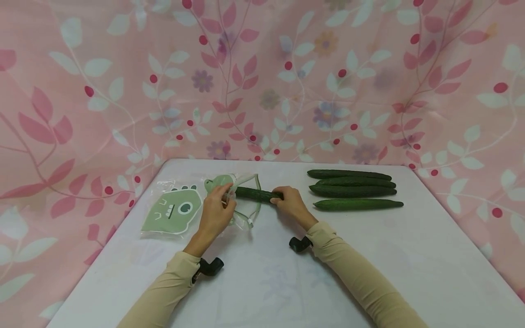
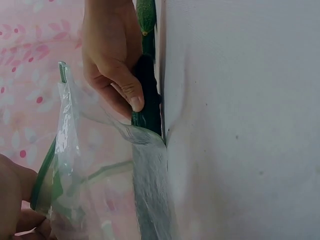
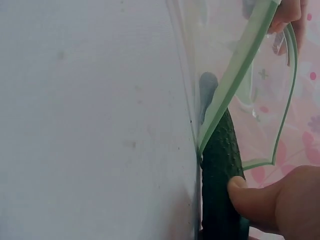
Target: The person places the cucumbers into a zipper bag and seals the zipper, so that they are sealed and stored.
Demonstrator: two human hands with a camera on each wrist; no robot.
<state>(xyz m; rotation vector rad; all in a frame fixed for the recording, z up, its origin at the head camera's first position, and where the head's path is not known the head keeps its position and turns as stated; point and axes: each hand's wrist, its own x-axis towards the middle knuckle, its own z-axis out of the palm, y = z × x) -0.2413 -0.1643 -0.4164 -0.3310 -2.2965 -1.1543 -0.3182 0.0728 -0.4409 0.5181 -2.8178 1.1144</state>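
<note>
A dark green cucumber (image 1: 255, 194) lies part of the way inside a clear zip bag (image 1: 255, 212) with a green printed figure and a green zip edge. My right hand (image 1: 289, 202) grips the cucumber's outer end, thumb along its side. In the right wrist view the cucumber's far tip (image 3: 207, 85) shows through the clear plastic. My left hand (image 1: 216, 209) pinches the upper edge of the bag's mouth and holds it raised, so the mouth gapes around the cucumber. The left wrist view shows the bag's lower layer under the cucumber, close over the table.
Several more cucumbers (image 1: 358, 204) lie side by side at the right of the white-covered table (image 1: 262, 282). Another clear bag with a green cartoon face (image 1: 176, 212) lies flat at the left. Behind the table hangs a pink floral cloth (image 1: 262, 82).
</note>
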